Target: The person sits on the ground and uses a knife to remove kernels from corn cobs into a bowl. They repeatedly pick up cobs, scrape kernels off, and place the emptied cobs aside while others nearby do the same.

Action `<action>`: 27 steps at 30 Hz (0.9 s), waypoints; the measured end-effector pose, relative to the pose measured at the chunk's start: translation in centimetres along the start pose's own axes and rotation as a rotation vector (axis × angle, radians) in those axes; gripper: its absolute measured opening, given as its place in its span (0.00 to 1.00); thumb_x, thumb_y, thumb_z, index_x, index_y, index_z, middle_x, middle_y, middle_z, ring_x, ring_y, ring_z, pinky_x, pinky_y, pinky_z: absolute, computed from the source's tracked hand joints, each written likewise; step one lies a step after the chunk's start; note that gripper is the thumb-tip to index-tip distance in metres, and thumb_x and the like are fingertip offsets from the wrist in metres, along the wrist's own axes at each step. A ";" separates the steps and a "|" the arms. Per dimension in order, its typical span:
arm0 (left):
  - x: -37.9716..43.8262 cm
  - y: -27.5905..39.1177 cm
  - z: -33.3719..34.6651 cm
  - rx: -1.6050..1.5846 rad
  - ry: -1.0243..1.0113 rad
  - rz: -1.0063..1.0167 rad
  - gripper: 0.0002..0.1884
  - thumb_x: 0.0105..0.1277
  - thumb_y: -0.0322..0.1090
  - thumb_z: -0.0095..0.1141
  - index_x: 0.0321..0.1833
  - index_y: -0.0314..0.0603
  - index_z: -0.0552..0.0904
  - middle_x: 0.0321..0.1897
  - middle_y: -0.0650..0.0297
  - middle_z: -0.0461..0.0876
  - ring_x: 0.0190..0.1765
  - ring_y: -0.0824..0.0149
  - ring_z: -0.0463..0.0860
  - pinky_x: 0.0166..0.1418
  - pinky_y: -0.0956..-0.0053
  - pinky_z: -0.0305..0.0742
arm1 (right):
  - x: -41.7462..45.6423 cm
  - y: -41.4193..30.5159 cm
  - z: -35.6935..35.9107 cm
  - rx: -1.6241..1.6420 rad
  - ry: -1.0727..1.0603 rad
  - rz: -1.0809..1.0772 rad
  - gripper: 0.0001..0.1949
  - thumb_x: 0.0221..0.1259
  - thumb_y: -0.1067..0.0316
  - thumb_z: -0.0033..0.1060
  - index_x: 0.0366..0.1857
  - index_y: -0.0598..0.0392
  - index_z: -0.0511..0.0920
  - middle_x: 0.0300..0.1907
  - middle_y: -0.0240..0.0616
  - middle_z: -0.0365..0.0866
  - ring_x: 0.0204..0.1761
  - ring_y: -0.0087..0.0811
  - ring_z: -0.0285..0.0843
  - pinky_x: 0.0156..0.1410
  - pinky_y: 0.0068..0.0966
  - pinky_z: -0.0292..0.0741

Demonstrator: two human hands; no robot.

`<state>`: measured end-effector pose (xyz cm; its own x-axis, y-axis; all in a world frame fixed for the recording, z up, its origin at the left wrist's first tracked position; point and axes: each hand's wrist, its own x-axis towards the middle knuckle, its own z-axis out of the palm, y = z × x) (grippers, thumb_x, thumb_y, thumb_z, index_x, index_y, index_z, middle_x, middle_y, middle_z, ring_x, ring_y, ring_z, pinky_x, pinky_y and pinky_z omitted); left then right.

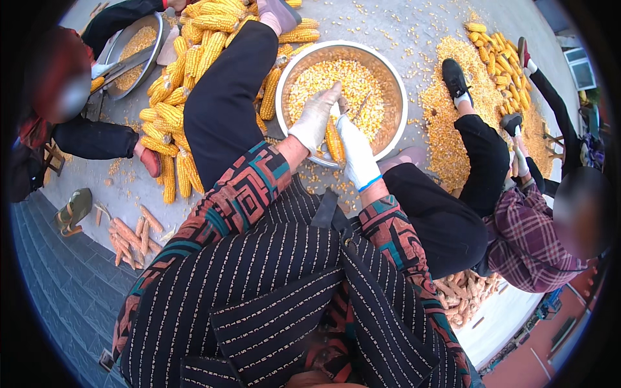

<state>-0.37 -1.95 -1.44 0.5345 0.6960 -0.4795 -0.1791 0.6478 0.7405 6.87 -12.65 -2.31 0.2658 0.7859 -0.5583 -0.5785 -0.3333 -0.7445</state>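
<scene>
Both my hands wear white knit gloves and meet above a metal basin (399,127) of loose corn kernels (335,72). A yellow ear of corn (334,140) is held between them, slanting down toward the basin's near rim. My left hand (318,114) closes around its upper end from the left, the glove soiled at the fingers. My right hand (356,145) grips it from the right; its glove has a blue cuff edge. The hands hide much of the ear. Just beyond my right hand, a thin metal rod (363,104) shows over the kernels; whether I hold it is unclear.
Unshelled corn ears (170,116) are heaped at my left, stripped cobs (133,237) nearer. At left, a person (92,138) sits by another basin (158,43). At right, a person in a plaid shirt (529,237) sits by a kernel pile (444,131) and more ears (507,68).
</scene>
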 end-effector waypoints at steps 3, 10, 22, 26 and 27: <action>0.0 -0.2 -0.2 -0.045 0.018 -0.053 0.17 0.71 0.48 0.55 0.31 0.44 0.77 0.25 0.65 0.76 0.32 0.70 0.76 0.42 0.75 0.73 | 0.5 0.9 -0.8 -0.498 -0.008 -0.208 0.20 0.75 0.54 0.49 0.57 0.60 0.76 0.49 0.35 0.80 0.50 0.24 0.76 0.55 0.25 0.75; -0.8 0.0 0.9 -0.157 0.115 -0.001 0.11 0.69 0.44 0.60 0.34 0.45 0.79 0.26 0.69 0.76 0.29 0.73 0.74 0.36 0.78 0.71 | 1.0 0.8 0.2 -0.387 0.239 -0.191 0.19 0.75 0.54 0.45 0.51 0.60 0.78 0.47 0.48 0.82 0.50 0.39 0.79 0.54 0.32 0.73; -0.3 -0.9 1.2 -0.035 0.229 0.026 0.11 0.67 0.42 0.62 0.41 0.45 0.77 0.28 0.68 0.77 0.31 0.73 0.77 0.38 0.77 0.75 | 2.7 1.2 -0.8 -1.028 0.226 -0.336 0.23 0.70 0.46 0.49 0.51 0.58 0.78 0.42 0.60 0.82 0.48 0.53 0.81 0.53 0.41 0.75; -0.3 -0.8 1.2 -0.061 0.207 0.022 0.12 0.68 0.41 0.62 0.43 0.40 0.79 0.29 0.67 0.78 0.33 0.71 0.78 0.39 0.78 0.74 | 2.9 1.3 -0.5 -0.164 0.266 -0.069 0.21 0.73 0.51 0.48 0.58 0.56 0.74 0.44 0.49 0.84 0.45 0.45 0.84 0.47 0.37 0.80; -0.1 -0.5 1.0 -0.098 0.167 0.018 0.11 0.68 0.41 0.62 0.42 0.41 0.79 0.29 0.67 0.78 0.32 0.71 0.78 0.40 0.77 0.76 | 2.7 1.0 -0.2 0.258 0.254 0.051 0.20 0.74 0.52 0.47 0.59 0.56 0.73 0.45 0.46 0.84 0.43 0.43 0.85 0.45 0.37 0.82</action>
<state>0.47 -2.68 -1.30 0.3878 0.7441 -0.5439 -0.2709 0.6561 0.7044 7.17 -10.97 -4.58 0.3963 0.6061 -0.6896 -0.7628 -0.2006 -0.6147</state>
